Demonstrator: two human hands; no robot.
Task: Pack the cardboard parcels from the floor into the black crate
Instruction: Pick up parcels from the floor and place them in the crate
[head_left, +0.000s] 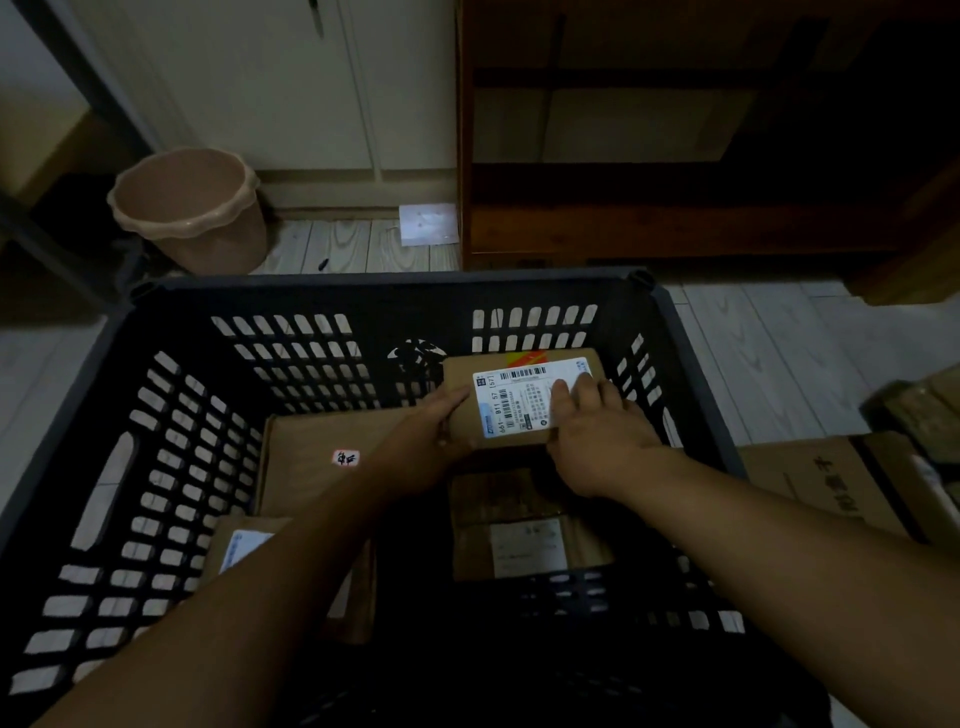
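Observation:
A black slotted crate (171, 395) fills the middle of the head view. Inside its far right corner is a small cardboard parcel (467, 379) with a white shipping label. My left hand (426, 431) grips its left edge, thumb on top. My right hand (597, 431) holds its near right corner, fingers lying across the label. Three more parcels lie in the crate: a large one (311, 457) at centre left, a labelled one (239, 545) partly under my left forearm, and a taped one (524, 525) below the held parcel.
A tan plastic bin (192, 208) stands behind the crate at left. A dark wooden cabinet (675, 208) rises at the back right. More cardboard boxes (831, 478) sit on the floor right of the crate. A white sheet (428, 223) lies by the wall.

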